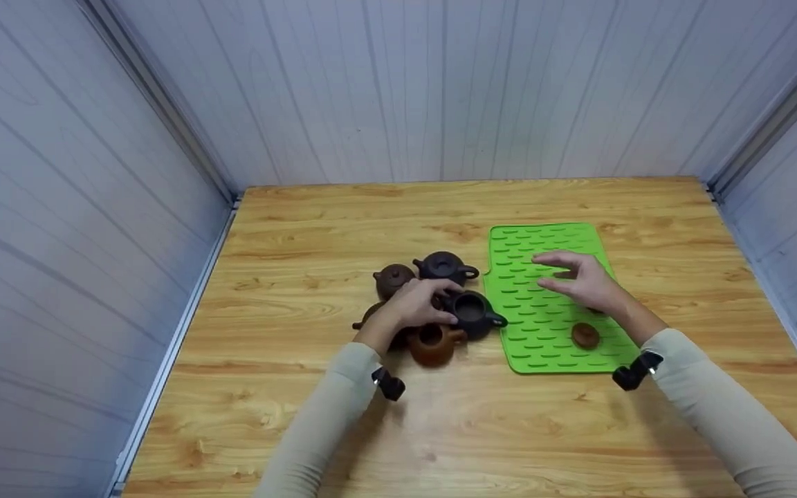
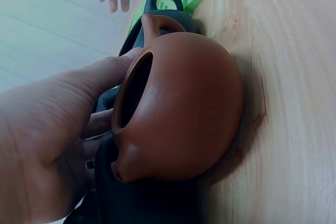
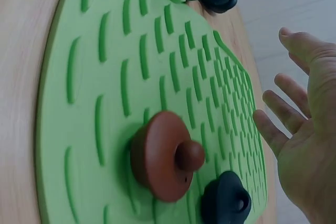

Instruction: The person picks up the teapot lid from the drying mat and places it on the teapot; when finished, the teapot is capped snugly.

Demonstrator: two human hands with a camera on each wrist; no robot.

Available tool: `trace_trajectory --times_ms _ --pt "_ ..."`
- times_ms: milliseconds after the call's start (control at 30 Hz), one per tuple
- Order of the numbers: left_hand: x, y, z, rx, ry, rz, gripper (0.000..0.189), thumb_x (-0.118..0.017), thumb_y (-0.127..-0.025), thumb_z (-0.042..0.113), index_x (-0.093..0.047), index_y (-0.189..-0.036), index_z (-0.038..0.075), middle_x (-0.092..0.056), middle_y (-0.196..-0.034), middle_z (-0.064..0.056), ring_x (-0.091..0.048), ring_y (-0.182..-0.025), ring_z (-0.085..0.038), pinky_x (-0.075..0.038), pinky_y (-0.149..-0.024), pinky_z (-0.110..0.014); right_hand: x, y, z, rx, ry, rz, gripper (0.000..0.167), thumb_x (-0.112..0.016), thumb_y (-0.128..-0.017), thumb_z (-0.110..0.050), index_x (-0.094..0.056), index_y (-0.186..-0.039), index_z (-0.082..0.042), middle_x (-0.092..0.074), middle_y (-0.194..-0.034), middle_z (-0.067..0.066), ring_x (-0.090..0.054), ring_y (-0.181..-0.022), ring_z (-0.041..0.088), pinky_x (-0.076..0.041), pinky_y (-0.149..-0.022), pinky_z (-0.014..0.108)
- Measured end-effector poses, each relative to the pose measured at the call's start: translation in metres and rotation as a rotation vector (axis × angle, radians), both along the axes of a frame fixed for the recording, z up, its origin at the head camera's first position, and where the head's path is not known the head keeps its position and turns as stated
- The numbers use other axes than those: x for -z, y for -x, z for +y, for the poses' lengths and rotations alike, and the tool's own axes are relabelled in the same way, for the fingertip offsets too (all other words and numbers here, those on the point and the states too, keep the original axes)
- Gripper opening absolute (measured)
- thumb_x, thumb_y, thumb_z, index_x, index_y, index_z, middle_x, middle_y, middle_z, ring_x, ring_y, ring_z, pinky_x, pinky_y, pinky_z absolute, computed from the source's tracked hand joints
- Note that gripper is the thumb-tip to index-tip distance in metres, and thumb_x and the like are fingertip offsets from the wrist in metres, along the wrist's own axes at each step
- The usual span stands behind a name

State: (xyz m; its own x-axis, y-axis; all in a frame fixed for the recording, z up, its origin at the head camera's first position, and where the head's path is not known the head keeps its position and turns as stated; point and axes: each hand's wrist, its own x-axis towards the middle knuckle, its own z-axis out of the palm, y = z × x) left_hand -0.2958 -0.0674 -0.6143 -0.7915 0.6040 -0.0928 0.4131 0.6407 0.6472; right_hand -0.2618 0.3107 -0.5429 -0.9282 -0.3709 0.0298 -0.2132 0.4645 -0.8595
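Note:
My left hand reaches over a cluster of small clay teapots. Its thumb and fingers grip the spout side of a lidless black teapot, whose handle points toward the mat. Just below that hand sits a lidless reddish-brown teapot, upright on the table. My right hand hovers over a green ridged mat, fingers spread apart and holding nothing. Beneath it on the mat lie a reddish-brown lid and a black lid, the latter mostly hidden by the hand in the head view.
Behind the left hand stand a lidded dark brown teapot and a lidded black teapot. Another dark teapot is partly covered by the left hand. Pale panel walls enclose the wooden table at the back and sides.

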Motion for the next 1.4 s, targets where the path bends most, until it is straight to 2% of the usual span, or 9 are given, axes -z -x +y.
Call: trace_trajectory --times_ms 133,367,533,633,900,967,1067,1200,1400 --pt "-0.002 0.0 0.001 -0.013 0.002 -0.015 0.061 -0.096 -0.091 0.045 -0.072 -0.146 0.042 -0.083 -0.136 0.0 -0.076 -0.132 -0.024 -0.053 -0.121 -0.05 -0.001 -0.001 0.007 0.011 -0.016 0.016 0.045 -0.077 -0.107 -0.01 -0.069 -0.149 0.004 -0.066 -0.159 0.025 -0.06 -0.124 -0.021 -0.053 -0.121 0.061" --pt "-0.003 -0.002 0.003 -0.03 0.009 -0.019 0.059 -0.096 -0.09 0.047 -0.073 -0.145 0.044 -0.083 -0.132 0.002 -0.076 -0.129 -0.024 -0.053 -0.12 -0.05 -0.003 -0.004 0.02 0.064 -0.046 0.036 0.045 -0.078 -0.107 -0.011 -0.069 -0.149 0.003 -0.067 -0.157 0.026 -0.059 -0.122 -0.022 -0.058 -0.118 0.05" --pt "-0.003 -0.002 0.003 -0.018 -0.006 -0.014 0.059 -0.096 -0.09 0.047 -0.073 -0.145 0.041 -0.084 -0.132 0.002 -0.077 -0.128 -0.022 -0.055 -0.119 -0.05 -0.002 -0.006 0.03 0.091 -0.022 0.037 0.046 -0.079 -0.107 -0.012 -0.069 -0.148 0.006 -0.07 -0.154 0.024 -0.061 -0.119 -0.022 -0.059 -0.106 0.019" --pt "-0.006 -0.004 0.003 -0.019 -0.01 -0.017 0.059 -0.096 -0.091 0.045 -0.073 -0.145 0.039 -0.084 -0.134 0.001 -0.078 -0.129 -0.021 -0.056 -0.119 -0.048 -0.001 -0.007 0.039 0.102 0.009 0.031 0.046 -0.079 -0.106 -0.011 -0.069 -0.147 0.006 -0.072 -0.151 0.018 -0.063 -0.119 -0.02 -0.056 -0.099 0.008" --pt "-0.046 -0.027 0.008 -0.031 0.028 -0.028 0.057 -0.093 -0.095 0.039 -0.073 -0.148 0.032 -0.082 -0.137 -0.001 -0.076 -0.131 -0.022 -0.056 -0.118 -0.046 0.005 -0.018 0.06 0.148 -0.04 0.045 0.044 -0.079 -0.107 -0.015 -0.071 -0.147 0.002 -0.072 -0.141 0.0 -0.066 -0.12 -0.008 -0.055 -0.093 0.006" --pt "-0.051 -0.029 0.008 -0.035 0.038 -0.032 0.056 -0.092 -0.096 0.037 -0.073 -0.149 0.031 -0.082 -0.138 -0.002 -0.076 -0.131 -0.024 -0.057 -0.117 -0.047 0.007 -0.022 0.064 0.159 -0.039 0.047 0.045 -0.079 -0.107 -0.016 -0.071 -0.147 0.002 -0.07 -0.137 -0.009 -0.066 -0.121 -0.008 -0.055 -0.093 0.006" --pt "-0.038 -0.022 0.007 -0.041 0.039 -0.024 0.057 -0.093 -0.095 0.041 -0.072 -0.148 0.037 -0.081 -0.139 0.002 -0.075 -0.132 -0.021 -0.055 -0.118 -0.046 0.01 -0.027 0.071 0.174 -0.027 0.061 0.045 -0.079 -0.107 -0.016 -0.071 -0.147 0.002 -0.066 -0.132 -0.021 -0.062 -0.12 -0.012 -0.054 -0.093 0.005" --pt "-0.016 -0.011 0.005 -0.04 0.027 -0.02 0.059 -0.094 -0.093 0.047 -0.072 -0.147 0.043 -0.08 -0.141 0.005 -0.074 -0.134 -0.022 -0.053 -0.122 -0.049 0.015 -0.031 0.077 0.192 -0.012 0.079 0.044 -0.079 -0.107 -0.014 -0.071 -0.146 0.004 -0.063 -0.129 -0.026 -0.059 -0.121 -0.015 -0.054 -0.092 0.004" --pt "-0.012 -0.011 0.005 -0.033 0.009 -0.01 0.058 -0.094 -0.092 0.046 -0.073 -0.146 0.041 -0.081 -0.138 0.003 -0.075 -0.131 -0.023 -0.056 -0.118 -0.049 0.026 -0.036 0.084 0.228 -0.025 0.089 0.041 -0.079 -0.107 -0.014 -0.073 -0.143 0.005 -0.062 -0.126 -0.025 -0.061 -0.12 -0.011 -0.052 -0.092 0.004"
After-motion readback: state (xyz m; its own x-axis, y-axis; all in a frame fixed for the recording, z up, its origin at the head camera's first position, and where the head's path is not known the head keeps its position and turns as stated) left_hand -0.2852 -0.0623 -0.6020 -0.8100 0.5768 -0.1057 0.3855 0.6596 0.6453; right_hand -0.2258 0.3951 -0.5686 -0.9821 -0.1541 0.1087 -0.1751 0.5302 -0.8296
